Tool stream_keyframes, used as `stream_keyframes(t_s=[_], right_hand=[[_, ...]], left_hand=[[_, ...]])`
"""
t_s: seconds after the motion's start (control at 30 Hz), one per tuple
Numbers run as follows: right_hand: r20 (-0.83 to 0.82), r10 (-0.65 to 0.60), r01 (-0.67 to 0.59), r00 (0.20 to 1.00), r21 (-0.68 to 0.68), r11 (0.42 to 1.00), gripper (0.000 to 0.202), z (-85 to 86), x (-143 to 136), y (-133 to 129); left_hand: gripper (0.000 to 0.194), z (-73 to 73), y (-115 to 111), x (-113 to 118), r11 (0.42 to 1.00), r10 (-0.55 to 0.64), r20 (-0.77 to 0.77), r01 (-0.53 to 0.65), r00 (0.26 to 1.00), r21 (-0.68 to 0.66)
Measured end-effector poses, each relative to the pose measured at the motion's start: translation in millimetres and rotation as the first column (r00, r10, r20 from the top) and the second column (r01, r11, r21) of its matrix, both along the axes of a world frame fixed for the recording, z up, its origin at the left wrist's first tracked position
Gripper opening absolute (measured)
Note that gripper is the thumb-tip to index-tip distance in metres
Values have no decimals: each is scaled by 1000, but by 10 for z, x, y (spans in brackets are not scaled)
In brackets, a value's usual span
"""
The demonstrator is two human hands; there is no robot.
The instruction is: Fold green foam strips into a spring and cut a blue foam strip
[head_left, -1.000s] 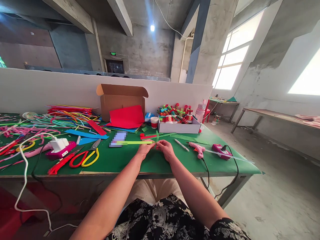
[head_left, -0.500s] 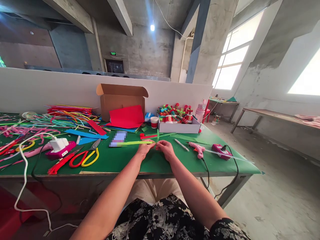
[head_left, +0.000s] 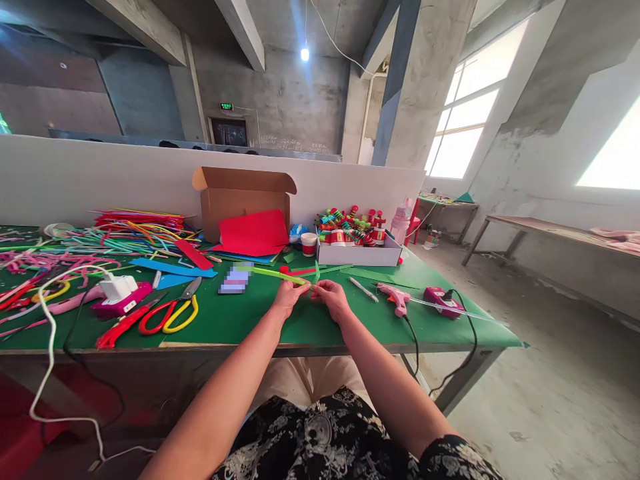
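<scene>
My left hand and my right hand meet over the green table, fingertips pinched close together. Between them is a long light-green paper strip, which reaches up and left from my left fingers. A short darker green strip stands up at the fingertips, crossing the light one. Both hands are closed on these strips; the exact fold or joint is hidden by the fingers. Just behind lie a red strip and a flat green strip. To the right rest a white pen and a pink glue gun.
Scissors with red and yellow handles lie left, beside a purple power socket. Coloured pipe cleaners pile up behind. At the back stand a cardboard box, a paper cup and a white box of spring figures.
The light-green strip's free end has swung upward and away from me, so it now slants instead of lying nearly level. My hands have hardly moved.
</scene>
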State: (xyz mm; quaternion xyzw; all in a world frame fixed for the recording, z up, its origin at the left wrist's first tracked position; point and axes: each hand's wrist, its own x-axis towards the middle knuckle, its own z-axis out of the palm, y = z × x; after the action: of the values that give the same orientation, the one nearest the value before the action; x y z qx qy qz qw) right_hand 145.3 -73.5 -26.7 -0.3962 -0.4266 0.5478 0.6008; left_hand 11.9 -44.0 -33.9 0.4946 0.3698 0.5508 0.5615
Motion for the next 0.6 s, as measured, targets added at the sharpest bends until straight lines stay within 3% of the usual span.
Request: stream_keyframes(t_s=[0.2,0.37,0.6], right_hand=[[-78,-31,32,996,12,999,38,2,13,3],[-48,5,-4,999,20,1000,36,-16,12,3],[-32,-20,21,999,26,999,30,-59,27,46]], left_hand=[[35,27,-23,6,994,-110,17,110,994,-26],[30,31,-28,-5,998,-55,-73,56,996,10],[29,27,-17,4,998,-67,-95,69,993,12]])
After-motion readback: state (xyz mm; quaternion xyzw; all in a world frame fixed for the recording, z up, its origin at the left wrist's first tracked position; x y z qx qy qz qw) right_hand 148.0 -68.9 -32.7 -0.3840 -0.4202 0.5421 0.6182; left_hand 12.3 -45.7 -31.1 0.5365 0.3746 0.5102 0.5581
